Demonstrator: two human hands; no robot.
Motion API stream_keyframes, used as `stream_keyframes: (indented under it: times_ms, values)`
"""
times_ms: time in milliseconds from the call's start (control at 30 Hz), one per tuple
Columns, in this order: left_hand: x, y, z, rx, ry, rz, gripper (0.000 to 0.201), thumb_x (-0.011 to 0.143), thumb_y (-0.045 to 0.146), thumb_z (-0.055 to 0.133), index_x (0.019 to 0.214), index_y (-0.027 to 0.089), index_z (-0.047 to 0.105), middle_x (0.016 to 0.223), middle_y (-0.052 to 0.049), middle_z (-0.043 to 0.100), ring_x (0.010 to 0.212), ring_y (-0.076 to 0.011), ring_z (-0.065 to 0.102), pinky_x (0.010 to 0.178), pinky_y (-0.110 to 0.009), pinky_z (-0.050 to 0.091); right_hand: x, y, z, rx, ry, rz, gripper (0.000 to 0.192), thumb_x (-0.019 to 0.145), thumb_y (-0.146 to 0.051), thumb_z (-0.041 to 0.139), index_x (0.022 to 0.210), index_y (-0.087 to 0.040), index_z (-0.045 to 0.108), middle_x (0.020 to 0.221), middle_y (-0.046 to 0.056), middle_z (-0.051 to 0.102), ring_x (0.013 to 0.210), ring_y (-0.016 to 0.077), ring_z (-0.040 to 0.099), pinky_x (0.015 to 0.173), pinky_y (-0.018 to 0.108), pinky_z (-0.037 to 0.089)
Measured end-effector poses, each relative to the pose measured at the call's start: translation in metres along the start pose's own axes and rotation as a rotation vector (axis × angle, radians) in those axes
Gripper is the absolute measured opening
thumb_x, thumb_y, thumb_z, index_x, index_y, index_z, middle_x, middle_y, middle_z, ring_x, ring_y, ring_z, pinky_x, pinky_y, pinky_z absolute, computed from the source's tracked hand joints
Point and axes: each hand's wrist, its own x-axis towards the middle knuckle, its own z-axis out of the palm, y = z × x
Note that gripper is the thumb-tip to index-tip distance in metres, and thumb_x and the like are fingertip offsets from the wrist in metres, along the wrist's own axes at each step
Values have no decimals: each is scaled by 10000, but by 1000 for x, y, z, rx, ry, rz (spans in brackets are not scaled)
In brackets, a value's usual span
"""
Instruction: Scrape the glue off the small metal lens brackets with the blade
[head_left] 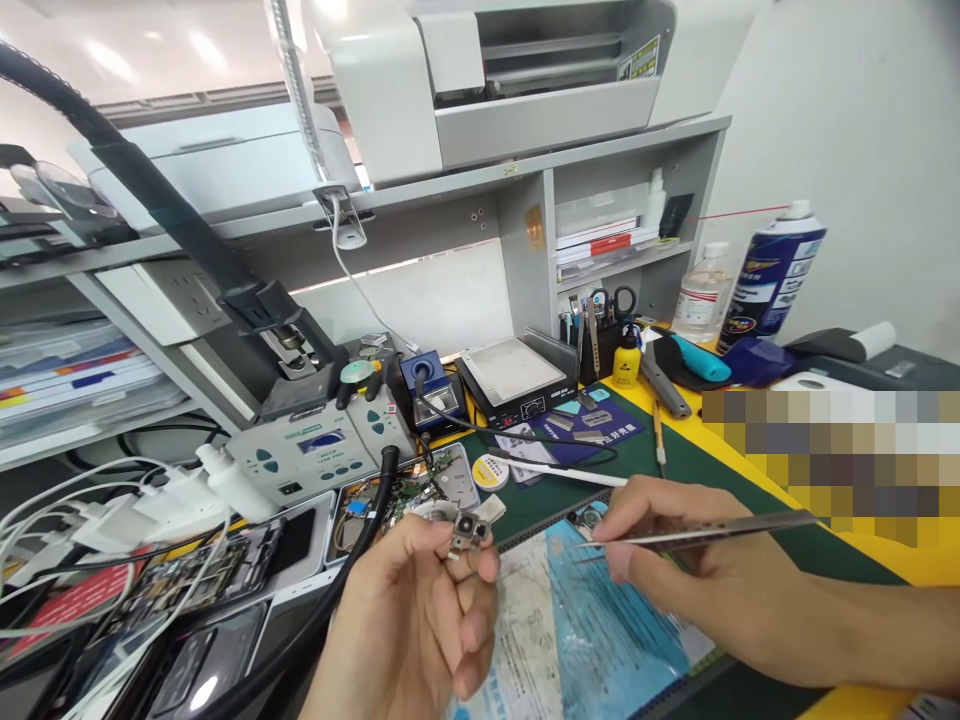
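Left fingers: thumb and fingertips of the left hand [424,610] pinched on a small camera module [469,533]; lower fingers curled loosely, nothing else seen in them.
Module: held up in front of the person, clear of the bench, lenses [465,525] showing; looks gripped by its edges. Good hold, I'd say: edges only, no skin on glass.
Right fingers: thumb and fingers of the right hand [686,575] closed around the tweezers [739,525], which lie nearly level, back end out past the hand.
Tweezer tips: slightly apart, pointing toward the module but not touching it; can't make out anything between them.
Handling: light squeeze probably best; tips should come in at the metal frame, not across the lenses. Bracing the two hands together would likely cut shake.
Under the hands: blue sheet [622,625]; a small part with a round piece [589,517] sits by the right fingertips, details too small. Mind the knuckles there.
Around: green mat [694,455], white stick [555,467] behind the right hand, round tin [490,474], tray of circuit boards [471,488].
Hose: black hose [364,560] runs just beside the left wrist; elbow room looks tight that side.
Back: hot plate [517,375], yellow bottle [626,362].
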Motion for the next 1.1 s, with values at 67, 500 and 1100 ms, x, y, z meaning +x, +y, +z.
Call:
stream_keyframes:
  times_ms: [67,500,1100]
  values:
    - [0,0,1,6,3,-7,345,939,333,595,834,40,743,583,-58,618,424,-102,548,396,-182,454,0,0,0,3,-4,4,184,972,-349,629,863,-220,702,672,5,616,546,129,517,482,232,444]
    - [-1,0,5,-6,21,20,301,939,286,572,831,56,734,634,-49,605,448,-99,519,380,-190,451,0,-1,0,28,-17,-24,170,963,-332,637,852,-219,699,658,12,620,530,132,512,462,234,432]
    - [-2,-3,2,-13,-29,-33,398,1014,332,497,842,58,729,575,-53,605,418,-109,561,395,-180,442,1,-1,1,46,5,4,144,956,-340,653,923,-232,742,713,22,676,521,128,524,452,221,443]
